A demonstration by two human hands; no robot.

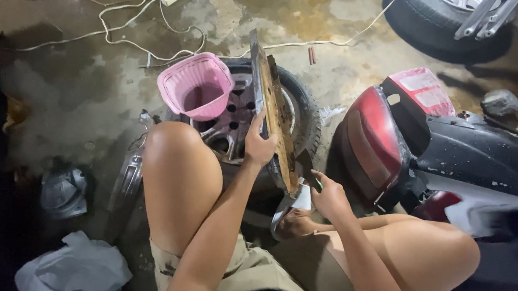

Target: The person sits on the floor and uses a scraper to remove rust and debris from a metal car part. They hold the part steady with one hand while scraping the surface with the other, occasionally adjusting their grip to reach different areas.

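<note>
**A:** Where to look for the rusty panel (273, 99)?

**B:** Up on one long edge, leaning across the tyre (309, 115). Lower end down between the knees, upper end pointing away toward the cables (129, 38) on the floor.

**A:** Held how?

**B:** By the left hand (259, 145), fingers (258, 131) curled shut round the near edge, about halfway along. In the right hand (327, 196), fingers closed on a small dark scraper (306, 166), blade set against the panel's lower end.

**A:** Any advice for scraping well?

**B:** Probably best to keep the left grip firm, to stop any twisting or sliding on the tyre. Short strokes, blade laid nearly flat to the rust, pushing away from the body. Also wise to keep the left thumb out of the blade's path.

**A:** And round about?

**B:** Pink basket (196, 86) sitting on the wheel, just beside the panel; touching or not, hard to tell. Red and black scooter (383, 140) tail close on the right. Bare foot (293, 224) right beneath the panel's lower end. Second tyre (431, 19) and a stone (500, 102) well apart, plastic bag (81, 266) down near the left knee.

**A:** Anything in the way?

**B:** Mostly the scooter, crowding the right hand's room to move. Worth minding the foot too, directly below blade and falling rust.
</note>
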